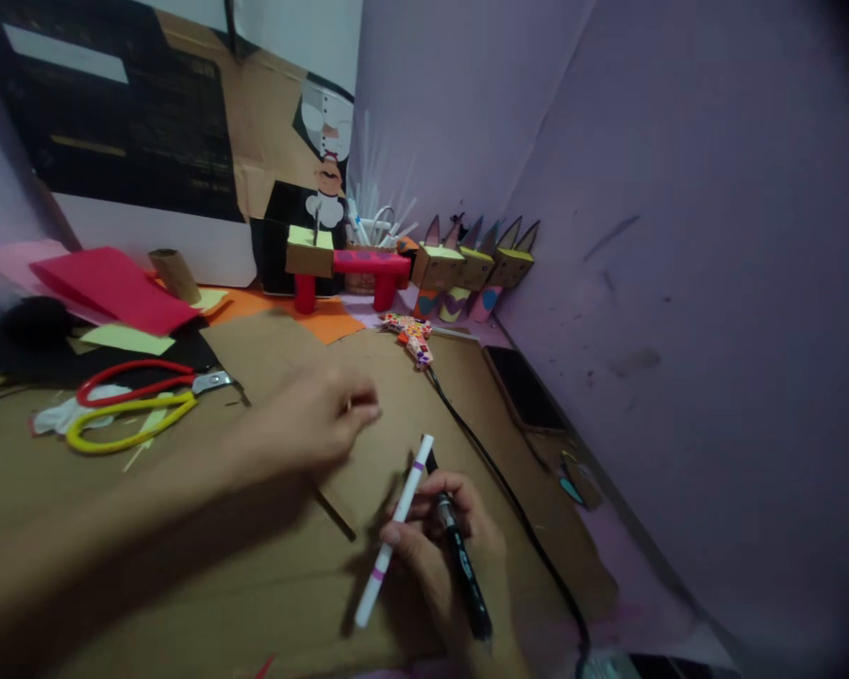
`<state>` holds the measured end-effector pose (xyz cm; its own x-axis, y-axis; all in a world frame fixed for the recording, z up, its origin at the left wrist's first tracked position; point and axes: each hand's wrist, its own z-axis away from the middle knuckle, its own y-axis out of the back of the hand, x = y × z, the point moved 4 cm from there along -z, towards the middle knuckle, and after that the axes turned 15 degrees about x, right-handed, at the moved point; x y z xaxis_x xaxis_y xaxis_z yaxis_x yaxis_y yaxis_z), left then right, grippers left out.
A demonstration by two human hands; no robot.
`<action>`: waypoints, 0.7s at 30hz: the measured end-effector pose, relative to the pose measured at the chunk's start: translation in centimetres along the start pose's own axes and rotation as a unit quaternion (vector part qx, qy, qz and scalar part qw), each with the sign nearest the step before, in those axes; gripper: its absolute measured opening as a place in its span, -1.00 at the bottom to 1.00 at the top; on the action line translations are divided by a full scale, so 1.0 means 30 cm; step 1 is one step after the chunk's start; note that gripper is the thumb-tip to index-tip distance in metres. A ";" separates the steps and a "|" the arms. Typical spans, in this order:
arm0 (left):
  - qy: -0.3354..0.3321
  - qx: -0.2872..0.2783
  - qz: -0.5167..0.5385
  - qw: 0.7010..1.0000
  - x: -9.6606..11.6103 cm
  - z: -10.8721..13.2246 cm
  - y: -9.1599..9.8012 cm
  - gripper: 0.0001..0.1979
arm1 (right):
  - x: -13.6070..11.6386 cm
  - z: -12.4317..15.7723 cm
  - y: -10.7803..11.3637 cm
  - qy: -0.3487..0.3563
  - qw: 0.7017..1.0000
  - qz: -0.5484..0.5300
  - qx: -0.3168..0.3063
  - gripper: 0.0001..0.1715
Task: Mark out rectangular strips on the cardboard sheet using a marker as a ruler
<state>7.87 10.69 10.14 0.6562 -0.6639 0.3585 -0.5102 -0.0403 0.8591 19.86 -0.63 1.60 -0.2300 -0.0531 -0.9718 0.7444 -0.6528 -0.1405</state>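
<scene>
My right hand [442, 533] is closed around two pens low in the middle of the view: a white marker with purple bands [396, 528] and a black marker [461, 566], its tip down on the brown cardboard sheet [275, 566]. My left hand [311, 415] reaches across the cardboard from the left. It is blurred, its fingers curled and pinched together, and I cannot make out anything in them. A thin dark strip [334, 514] lies on the cardboard between the two hands.
Red- and yellow-handled scissors [134, 401] lie at the left beside red paper [106, 288] and a cardboard tube [175, 273]. A patterned glue gun [411, 338] with a black cord [509, 500] lies ahead. Paper box figures [471, 269] line the purple wall.
</scene>
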 end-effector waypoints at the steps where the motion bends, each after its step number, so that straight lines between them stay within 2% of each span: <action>1: 0.019 -0.015 0.035 0.999 0.021 0.051 -0.018 -0.76 | 0.006 -0.003 -0.004 -0.001 1.000 -0.005 -0.005 -0.62; 2: 0.084 -0.036 0.129 0.987 0.034 0.105 -0.040 -0.80 | 0.013 -0.006 -0.009 0.002 1.000 -0.011 -0.009 -0.62; 3: 0.149 -0.023 0.206 0.967 0.044 0.157 -0.055 -0.82 | 0.018 -0.006 -0.013 0.007 1.000 -0.020 -0.011 -0.62; 4: 0.194 -0.047 0.274 0.941 0.059 0.206 -0.080 -0.76 | 0.023 -0.004 -0.018 0.011 0.999 -0.030 -0.010 -0.63; 5: 0.219 -0.063 0.316 0.921 0.074 0.247 -0.101 -0.65 | 0.026 0.001 -0.023 0.013 0.999 -0.039 -0.012 -0.64; 7: 0.235 -0.060 0.348 0.906 0.090 0.296 -0.126 -0.58 | 0.024 0.015 -0.032 0.008 0.998 -0.038 -0.038 -0.64; 9: 0.223 -0.031 0.318 0.921 0.080 0.310 -0.124 -0.60 | 0.001 0.022 -0.030 0.020 0.996 -0.003 -0.084 -0.64; 10: 0.209 -0.012 0.281 0.936 0.066 0.311 -0.113 -0.62 | -0.021 0.016 -0.019 0.048 0.994 0.026 -0.092 -0.66; 12: 0.166 0.026 0.185 0.968 0.030 0.308 -0.079 -0.67 | -0.084 -0.026 0.022 0.150 0.982 0.100 -0.058 -0.74; 14: 0.113 0.067 0.105 0.986 -0.003 0.309 -0.042 -0.73 | -0.144 -0.092 0.057 0.270 0.941 0.203 -0.017 -0.80; 17: 0.064 0.122 0.049 0.989 -0.033 0.329 -0.013 -0.76 | -0.161 -0.195 0.047 0.349 0.886 0.294 -0.080 -0.74; 19: 0.053 0.156 0.026 0.986 -0.044 0.354 -0.011 -0.77 | -0.131 -0.233 0.020 0.354 0.862 0.334 -0.139 -0.66; 21: 0.041 0.174 0.001 0.984 -0.054 0.384 -0.017 -0.77 | -0.094 -0.231 -0.004 0.347 0.850 0.353 -0.181 -0.60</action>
<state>0.66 3.20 4.92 0.6902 -0.6024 0.4008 -0.6619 -0.3017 0.6862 24.78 4.84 3.05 0.6857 0.2065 -0.6980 0.7163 -0.3617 0.5967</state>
